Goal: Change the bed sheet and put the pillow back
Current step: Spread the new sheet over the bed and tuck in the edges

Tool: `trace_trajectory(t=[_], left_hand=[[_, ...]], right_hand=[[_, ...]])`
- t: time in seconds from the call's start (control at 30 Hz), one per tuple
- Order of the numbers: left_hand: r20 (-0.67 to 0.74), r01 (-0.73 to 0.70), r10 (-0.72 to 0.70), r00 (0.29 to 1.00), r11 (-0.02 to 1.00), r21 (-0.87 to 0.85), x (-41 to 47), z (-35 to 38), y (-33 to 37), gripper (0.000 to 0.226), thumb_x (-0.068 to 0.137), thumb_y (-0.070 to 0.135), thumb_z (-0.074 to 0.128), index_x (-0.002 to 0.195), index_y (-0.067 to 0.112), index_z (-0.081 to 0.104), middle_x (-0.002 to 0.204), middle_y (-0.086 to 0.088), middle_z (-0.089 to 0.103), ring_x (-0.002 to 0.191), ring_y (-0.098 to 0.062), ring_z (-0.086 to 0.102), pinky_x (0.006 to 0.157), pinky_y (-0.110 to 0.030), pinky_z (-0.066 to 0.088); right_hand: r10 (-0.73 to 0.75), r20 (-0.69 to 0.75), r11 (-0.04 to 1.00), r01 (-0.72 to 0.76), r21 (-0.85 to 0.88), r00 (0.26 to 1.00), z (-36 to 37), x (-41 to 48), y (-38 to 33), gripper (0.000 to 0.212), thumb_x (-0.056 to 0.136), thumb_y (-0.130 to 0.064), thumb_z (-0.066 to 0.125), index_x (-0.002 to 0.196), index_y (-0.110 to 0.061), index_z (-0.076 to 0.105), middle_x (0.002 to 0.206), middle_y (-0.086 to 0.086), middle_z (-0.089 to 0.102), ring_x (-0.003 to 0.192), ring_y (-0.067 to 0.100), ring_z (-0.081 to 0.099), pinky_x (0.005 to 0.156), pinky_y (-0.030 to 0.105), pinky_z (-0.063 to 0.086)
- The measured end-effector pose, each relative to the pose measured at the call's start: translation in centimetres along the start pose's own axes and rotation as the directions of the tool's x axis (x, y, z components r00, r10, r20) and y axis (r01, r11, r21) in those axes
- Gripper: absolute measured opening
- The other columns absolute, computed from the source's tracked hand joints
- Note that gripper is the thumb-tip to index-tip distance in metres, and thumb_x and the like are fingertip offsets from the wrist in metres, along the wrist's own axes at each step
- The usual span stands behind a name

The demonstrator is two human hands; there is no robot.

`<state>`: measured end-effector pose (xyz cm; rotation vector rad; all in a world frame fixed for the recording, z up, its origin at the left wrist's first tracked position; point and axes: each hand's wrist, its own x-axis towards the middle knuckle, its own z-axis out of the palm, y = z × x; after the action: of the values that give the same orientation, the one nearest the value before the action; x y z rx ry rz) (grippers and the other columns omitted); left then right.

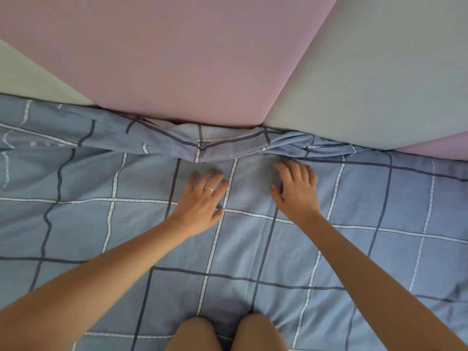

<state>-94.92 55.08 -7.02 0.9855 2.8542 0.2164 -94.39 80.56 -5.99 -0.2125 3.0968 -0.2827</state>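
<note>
Head view, nearest first: I note two bare knees [228, 333] resting on the blue checked bed sheet [253, 249], which covers the whole bed surface. Further out, my left hand [202, 198], wearing a ring [209, 189], lies flat with fingers spread on the sheet; my right hand [296, 188] likewise, palm down, holding nothing. Just beyond both, the sheet's edge is bunched in a rumpled fold [215, 145] against the pink and grey padded headboard [177, 59]. No pillow visible.

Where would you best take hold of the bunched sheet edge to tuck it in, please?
Probably at the thick roll against the headboard, coming from above with both hands, since the loose fabric gathers there in a graspable ridge.
</note>
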Motion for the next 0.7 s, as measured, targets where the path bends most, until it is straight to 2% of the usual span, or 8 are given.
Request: trace_trajectory(t=[0.07, 0.13, 0.2, 0.27, 0.4, 0.47, 0.6, 0.7], left_hand=[[0.035, 0.112, -0.113, 0.993, 0.994, 0.011, 2.4, -0.3, -0.7, 0.072, 0.065, 0.041, 0.077, 0.124, 0.009, 0.052, 0.121, -0.016, 0.055, 0.110, -0.034, 0.049, 0.086, -0.054, 0.047], [0.069, 0.233, -0.234, 0.970, 0.972, 0.017, 5.4, -1.3, -1.6, 0.062, 0.074, 0.042, 0.073, 0.122, 0.006, 0.056, 0.114, -0.017, 0.063, 0.107, -0.035, 0.058, 0.081, -0.048, 0.050], [0.108, 0.342, -0.336, 0.936, 0.938, -0.047, 7.6, -2.2, -1.9, 0.057, 0.086, 0.046, 0.056, 0.123, 0.003, 0.056, 0.122, -0.021, 0.061, 0.115, -0.037, 0.055, 0.088, -0.047, 0.048], [0.067, 0.354, -0.350, 0.934, 0.932, -0.077, 8.3, -2.2, -1.7, 0.061, 0.085, 0.051, 0.046, 0.116, 0.001, 0.060, 0.120, -0.021, 0.062, 0.115, -0.038, 0.056, 0.090, -0.046, 0.047], [0.025, 0.439, -0.442, 0.897, 0.882, -0.173, 9.6, -2.4, -0.8, 0.052, 0.080, 0.050, 0.053, 0.108, 0.009, 0.067, 0.116, -0.013, 0.066, 0.115, -0.033, 0.056, 0.095, -0.041, 0.044], [0.102, 0.510, -0.501, 0.860, 0.832, -0.218, 11.1, -2.9, -0.8, 0.049, 0.086, 0.049, 0.052, 0.115, 0.012, 0.064, 0.120, -0.010, 0.064, 0.120, -0.030, 0.052, 0.098, -0.039, 0.040], [0.249, 0.545, -0.497, 0.831, 0.816, -0.191, 12.2, -2.9, -1.2, 0.058, 0.089, 0.051, 0.047, 0.136, 0.016, 0.048, 0.139, -0.009, 0.050, 0.131, -0.029, 0.041, 0.107, -0.039, 0.035], [0.327, 0.452, -0.416, 0.848, 0.891, -0.038, 10.7, -2.9, -1.4, 0.065, 0.089, 0.056, 0.044, 0.140, 0.017, 0.038, 0.144, -0.008, 0.044, 0.135, -0.027, 0.037, 0.107, -0.039, 0.029]], right_hand=[[0.062, 0.071, 0.997, -0.058, -0.056, 0.996, -0.3, 1.4, 1.0, 0.055, 0.083, -0.040, 0.044, 0.130, -0.011, 0.047, 0.126, 0.018, 0.052, 0.118, 0.041, 0.048, 0.103, 0.064, 0.030], [0.090, 0.138, 0.994, -0.081, -0.071, 0.986, -0.9, 3.4, 1.6, 0.061, 0.083, -0.046, 0.041, 0.132, -0.009, 0.046, 0.128, 0.019, 0.051, 0.120, 0.042, 0.048, 0.102, 0.067, 0.029], [0.088, 0.197, 0.994, -0.075, -0.075, 0.976, -1.1, 4.6, 1.8, 0.068, 0.085, -0.053, 0.039, 0.134, -0.007, 0.046, 0.131, 0.020, 0.050, 0.120, 0.041, 0.048, 0.104, 0.063, 0.032], [0.104, 0.283, 0.993, -0.083, -0.083, 0.954, -1.0, 5.0, 1.5, 0.076, 0.086, -0.061, 0.044, 0.142, -0.010, 0.037, 0.142, 0.015, 0.043, 0.127, 0.037, 0.042, 0.110, 0.056, 0.026], [0.178, 0.377, 0.984, -0.156, -0.087, 0.909, -1.4, 6.9, 0.4, 0.085, 0.083, -0.071, 0.045, 0.144, -0.014, 0.030, 0.146, 0.007, 0.037, 0.132, 0.030, 0.036, 0.110, 0.046, 0.023], [0.161, 0.409, 0.986, -0.134, -0.094, 0.898, -1.9, 8.2, 0.2, 0.080, 0.083, -0.072, 0.044, 0.140, -0.016, 0.038, 0.142, 0.007, 0.043, 0.130, 0.029, 0.039, 0.107, 0.045, 0.027], [0.155, 0.466, 0.988, -0.135, -0.077, 0.871, -2.7, 9.3, 0.0, 0.072, 0.083, -0.071, 0.046, 0.132, -0.018, 0.049, 0.140, 0.009, 0.044, 0.132, 0.028, 0.036, 0.108, 0.044, 0.027], [0.156, 0.555, 0.984, -0.080, -0.160, 0.817, -2.3, 7.5, -0.3, 0.090, 0.080, -0.077, 0.041, 0.147, -0.020, 0.026, 0.154, 0.009, 0.018, 0.143, 0.030, 0.014, 0.115, 0.053, 0.010]])
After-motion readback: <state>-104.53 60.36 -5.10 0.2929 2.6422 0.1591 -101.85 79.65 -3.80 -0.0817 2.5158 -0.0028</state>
